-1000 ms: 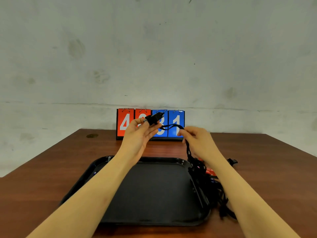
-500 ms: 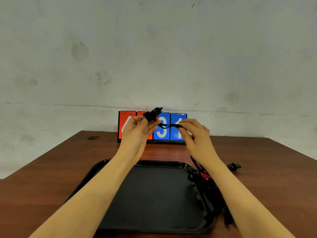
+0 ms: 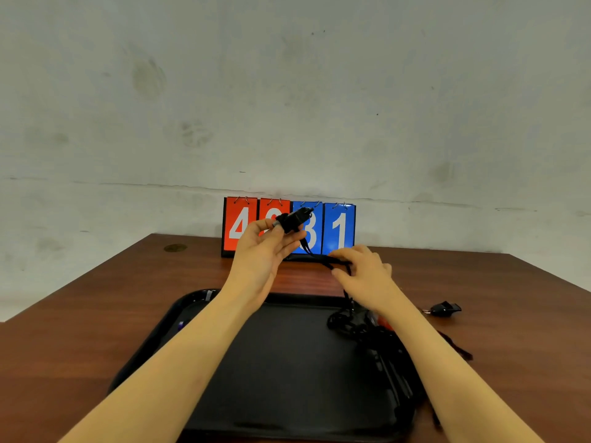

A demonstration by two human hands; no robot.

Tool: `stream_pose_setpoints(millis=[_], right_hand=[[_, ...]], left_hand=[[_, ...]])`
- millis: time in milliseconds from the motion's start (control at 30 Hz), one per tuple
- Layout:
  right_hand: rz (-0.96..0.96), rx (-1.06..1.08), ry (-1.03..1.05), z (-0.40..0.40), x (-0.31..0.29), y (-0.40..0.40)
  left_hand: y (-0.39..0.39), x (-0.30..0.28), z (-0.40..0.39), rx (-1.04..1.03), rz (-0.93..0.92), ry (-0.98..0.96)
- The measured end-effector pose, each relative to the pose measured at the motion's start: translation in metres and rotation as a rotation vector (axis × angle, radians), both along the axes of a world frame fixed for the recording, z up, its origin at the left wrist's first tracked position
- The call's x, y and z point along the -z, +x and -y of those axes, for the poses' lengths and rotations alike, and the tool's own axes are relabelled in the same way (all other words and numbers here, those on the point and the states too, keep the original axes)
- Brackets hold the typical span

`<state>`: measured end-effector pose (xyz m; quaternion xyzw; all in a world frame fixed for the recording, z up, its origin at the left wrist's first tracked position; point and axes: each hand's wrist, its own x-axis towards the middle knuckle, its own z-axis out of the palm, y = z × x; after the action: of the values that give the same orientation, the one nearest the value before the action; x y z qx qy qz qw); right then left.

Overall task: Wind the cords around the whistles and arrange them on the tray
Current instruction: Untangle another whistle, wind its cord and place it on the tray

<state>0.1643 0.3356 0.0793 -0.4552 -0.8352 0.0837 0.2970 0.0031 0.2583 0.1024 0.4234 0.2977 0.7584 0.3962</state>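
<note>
Head view | left hand pinches black whistle up before the scoreboard | right hand grips its cord | tangled cords crowd the tray right edge | spare whistle on desk

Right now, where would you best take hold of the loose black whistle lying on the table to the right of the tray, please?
Pinch the loose whistle across its rounded body from above. It lies flat on the table, mouthpiece pointing right, apart from the tray.
</note>
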Motion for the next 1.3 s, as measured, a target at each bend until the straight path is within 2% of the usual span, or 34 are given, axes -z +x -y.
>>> stream_pose_setpoints(millis=[33, 167, 233, 400, 500, 667, 833, 1000, 1200, 1300], right_hand=[[-0.033, -0.036, -0.029, 0.001, 0.000, -0.002], [-0.415, -0.305, -0.287, 0.011, 0.000, -0.018], [-0.478, -0.363, -0.349, 0.012, 0.001, -0.027], [-0.526, -0.343, -0.227, 0.013, 0.009, -0.041], [-0.463, -0.317, -0.074, 0.011, 0.021, -0.046], [-0.206, -0.298, 0.009, 0.007, 0.026, -0.047], [-0.061, -0.325, 0.038, 0.009, 0.024, -0.042], [-0.097, -0.339, 0.140, 0.014, 0.024, -0.039], [-0.107, -0.293, 0.471, 0.014, 0.031, -0.036], [-0.079, -0.283, 0.544, 0.012, 0.032, -0.034]], left_hand=[[0.000, 0.001, -0.001, 0.002, -0.004, -0.006], [-0.002, 0.006, -0.006, 0.018, -0.018, -0.022], [-0.003, 0.008, -0.009, 0.016, -0.033, -0.027], [-0.007, 0.014, -0.015, -0.027, -0.076, -0.075], [-0.007, 0.021, -0.018, -0.121, -0.155, -0.130], [-0.005, 0.035, -0.020, -0.183, -0.233, -0.192], [-0.007, 0.041, -0.024, -0.261, -0.355, -0.219], [-0.011, 0.043, -0.025, -0.399, -0.537, -0.205], [-0.013, 0.052, -0.026, -0.476, -0.739, -0.181], [-0.016, 0.057, -0.024, -0.468, -0.810, -0.178]])
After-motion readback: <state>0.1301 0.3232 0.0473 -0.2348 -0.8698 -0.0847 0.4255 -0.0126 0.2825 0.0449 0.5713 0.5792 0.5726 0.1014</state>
